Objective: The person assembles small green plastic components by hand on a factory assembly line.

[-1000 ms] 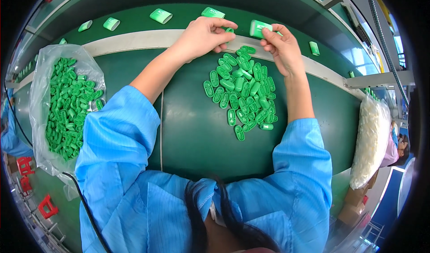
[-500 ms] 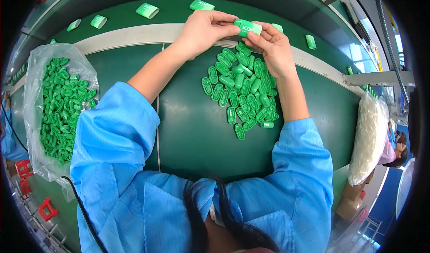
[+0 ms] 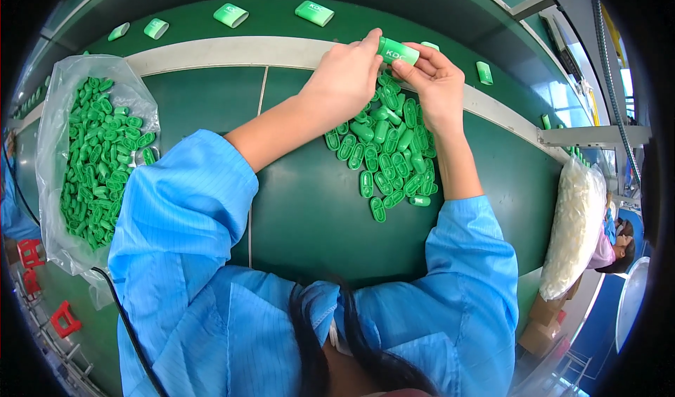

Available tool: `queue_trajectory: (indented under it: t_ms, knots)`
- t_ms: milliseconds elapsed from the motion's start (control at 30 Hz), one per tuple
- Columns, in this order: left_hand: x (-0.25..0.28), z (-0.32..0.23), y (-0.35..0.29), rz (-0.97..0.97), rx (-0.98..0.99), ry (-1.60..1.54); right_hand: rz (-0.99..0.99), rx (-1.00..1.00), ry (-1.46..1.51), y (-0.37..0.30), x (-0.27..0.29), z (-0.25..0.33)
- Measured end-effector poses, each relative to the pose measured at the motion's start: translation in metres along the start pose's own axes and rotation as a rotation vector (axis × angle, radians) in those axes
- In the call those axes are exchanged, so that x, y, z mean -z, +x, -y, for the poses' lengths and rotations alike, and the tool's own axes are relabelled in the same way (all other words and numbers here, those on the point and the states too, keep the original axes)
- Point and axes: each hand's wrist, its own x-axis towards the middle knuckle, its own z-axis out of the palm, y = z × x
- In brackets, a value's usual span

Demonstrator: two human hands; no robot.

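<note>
Over the far side of the bench, a small flattened-oval green plastic case (image 3: 401, 52) with pale printing lies between my two hands. My right hand (image 3: 437, 80) pinches its right part, thumb on the near face and fingers behind. My left hand (image 3: 346, 73) is closed against its left end, where a darker green end part shows; the fingertips are partly hidden. Just below my hands, a loose pile of green oval plastic caps (image 3: 388, 144) lies on the bench, its upper left edge covered by my left hand.
Several similar cases (image 3: 314, 13) lie spaced along the green belt (image 3: 274, 24) behind a pale rail (image 3: 232, 54). At left lies an opened clear bag of green caps (image 3: 102, 165). A stuffed whitish bag (image 3: 573, 221) stands at right, below a metal bracket (image 3: 594, 136).
Both hands and the case have shifted slightly right and nearer. My left hand has turned, its fingers now at the case's left end, and its forearm covers more of the pile.
</note>
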Motion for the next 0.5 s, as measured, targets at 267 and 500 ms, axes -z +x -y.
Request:
queue_trajectory:
  t_ms: [267, 500]
  knots:
    - [-0.006, -0.005, -0.001, -0.078, 0.005, 0.066, -0.098, 0.144, -0.003, -0.004, -0.016, 0.005]
    - [0.004, 0.037, 0.053, 0.086, 0.124, 0.026, -0.233, 0.243, -0.927, 0.042, 0.024, -0.001]
